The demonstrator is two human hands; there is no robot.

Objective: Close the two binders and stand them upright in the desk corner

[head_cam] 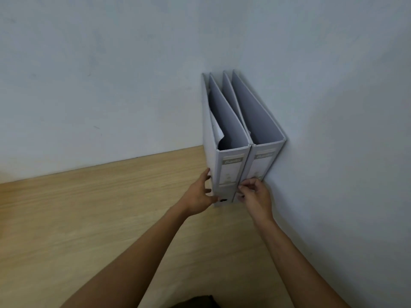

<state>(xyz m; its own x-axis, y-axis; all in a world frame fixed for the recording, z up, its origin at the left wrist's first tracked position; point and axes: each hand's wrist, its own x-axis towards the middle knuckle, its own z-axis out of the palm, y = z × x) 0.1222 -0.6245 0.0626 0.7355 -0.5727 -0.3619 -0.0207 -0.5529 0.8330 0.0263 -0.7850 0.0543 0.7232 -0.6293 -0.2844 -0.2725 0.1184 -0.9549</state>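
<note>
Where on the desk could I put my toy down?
The bare wooden desk left of the left binder, up to the back wall, is free. The corner is crowded: right binder, left hand, right hand.

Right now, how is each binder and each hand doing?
Left binder: closed, standing upright, loose paper showing inside at the top.
Right binder: closed, upright, against the side wall.
Left hand: open, touching the left binder's side.
Right hand: fingers curled at the binders' spines, low down.
</note>
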